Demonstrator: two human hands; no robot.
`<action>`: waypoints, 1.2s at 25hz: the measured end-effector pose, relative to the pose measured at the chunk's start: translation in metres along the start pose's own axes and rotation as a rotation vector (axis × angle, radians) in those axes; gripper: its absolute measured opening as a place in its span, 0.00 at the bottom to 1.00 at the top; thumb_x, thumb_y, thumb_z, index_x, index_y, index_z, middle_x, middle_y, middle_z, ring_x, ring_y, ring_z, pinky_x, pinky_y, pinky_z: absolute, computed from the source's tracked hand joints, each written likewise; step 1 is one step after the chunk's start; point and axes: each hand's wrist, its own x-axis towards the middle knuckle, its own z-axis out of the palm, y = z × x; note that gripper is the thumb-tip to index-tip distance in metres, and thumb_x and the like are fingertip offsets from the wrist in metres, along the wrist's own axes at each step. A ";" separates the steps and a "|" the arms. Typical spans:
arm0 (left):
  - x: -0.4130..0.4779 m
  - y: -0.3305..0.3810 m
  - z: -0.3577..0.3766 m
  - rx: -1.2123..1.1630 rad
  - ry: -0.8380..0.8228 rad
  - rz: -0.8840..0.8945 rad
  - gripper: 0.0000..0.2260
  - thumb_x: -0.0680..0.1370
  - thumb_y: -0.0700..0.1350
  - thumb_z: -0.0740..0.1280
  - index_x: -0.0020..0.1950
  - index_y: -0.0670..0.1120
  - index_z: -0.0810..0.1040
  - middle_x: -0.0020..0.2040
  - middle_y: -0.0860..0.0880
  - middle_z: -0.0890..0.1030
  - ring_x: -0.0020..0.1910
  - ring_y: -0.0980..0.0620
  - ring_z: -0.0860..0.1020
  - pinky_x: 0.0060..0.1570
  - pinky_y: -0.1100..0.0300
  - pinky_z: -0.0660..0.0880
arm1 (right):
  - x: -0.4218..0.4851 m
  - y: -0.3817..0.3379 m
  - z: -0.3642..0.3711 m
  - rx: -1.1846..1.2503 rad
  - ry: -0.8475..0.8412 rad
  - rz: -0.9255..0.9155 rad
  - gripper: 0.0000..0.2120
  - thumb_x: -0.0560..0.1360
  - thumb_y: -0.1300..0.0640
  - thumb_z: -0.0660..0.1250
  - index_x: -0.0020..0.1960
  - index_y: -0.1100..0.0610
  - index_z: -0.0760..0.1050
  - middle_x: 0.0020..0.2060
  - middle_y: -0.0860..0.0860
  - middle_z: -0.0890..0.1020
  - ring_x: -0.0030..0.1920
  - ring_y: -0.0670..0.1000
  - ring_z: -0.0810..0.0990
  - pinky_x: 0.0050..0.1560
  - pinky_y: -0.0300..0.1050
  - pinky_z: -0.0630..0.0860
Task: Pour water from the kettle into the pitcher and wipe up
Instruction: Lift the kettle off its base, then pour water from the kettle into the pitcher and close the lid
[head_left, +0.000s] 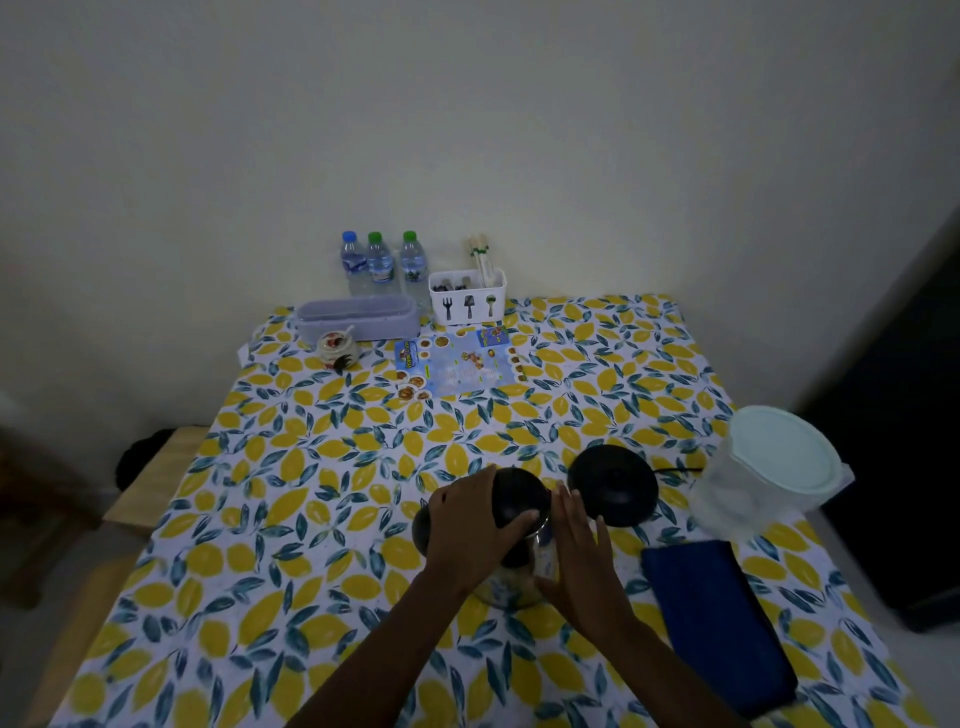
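A glass kettle (519, 582) with a black lid stands on the lemon-print tablecloth, near the front middle. My left hand (470, 525) lies over its top and handle side, fingers curled onto the lid. My right hand (582, 551) presses flat against the kettle's right wall. The kettle's round black base (613, 486) sits just behind and to the right, with its cord running right. A clear plastic pitcher (753, 488) with a pale blue lid stands at the table's right edge. A folded dark blue cloth (722, 623) lies in front of the pitcher.
At the back of the table (311, 493) stand three water bottles (382, 265), a lilac tub (358, 317), a white cutlery caddy (467, 296), a small jar (337, 348) and a blue leaflet (457, 364). A wooden bench (150, 483) sits to the left.
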 end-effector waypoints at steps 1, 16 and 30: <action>-0.001 0.001 0.001 0.016 0.026 0.000 0.35 0.74 0.68 0.60 0.74 0.49 0.62 0.72 0.50 0.71 0.71 0.48 0.67 0.73 0.45 0.55 | 0.000 -0.001 0.001 0.006 0.001 0.004 0.51 0.68 0.36 0.69 0.76 0.56 0.44 0.77 0.56 0.53 0.76 0.53 0.41 0.72 0.55 0.43; -0.031 -0.036 -0.026 -0.869 0.099 -0.140 0.16 0.83 0.48 0.54 0.71 0.53 0.68 0.69 0.54 0.73 0.64 0.63 0.74 0.63 0.66 0.71 | 0.001 -0.002 0.008 0.263 -0.028 0.068 0.53 0.69 0.41 0.71 0.75 0.50 0.33 0.77 0.49 0.40 0.77 0.50 0.37 0.74 0.58 0.48; -0.043 -0.030 -0.044 -0.076 0.456 0.139 0.19 0.82 0.44 0.56 0.72 0.44 0.66 0.74 0.44 0.68 0.76 0.45 0.60 0.75 0.43 0.53 | -0.028 -0.009 -0.015 0.397 0.058 0.094 0.43 0.72 0.48 0.72 0.77 0.52 0.48 0.77 0.47 0.46 0.77 0.49 0.41 0.74 0.59 0.55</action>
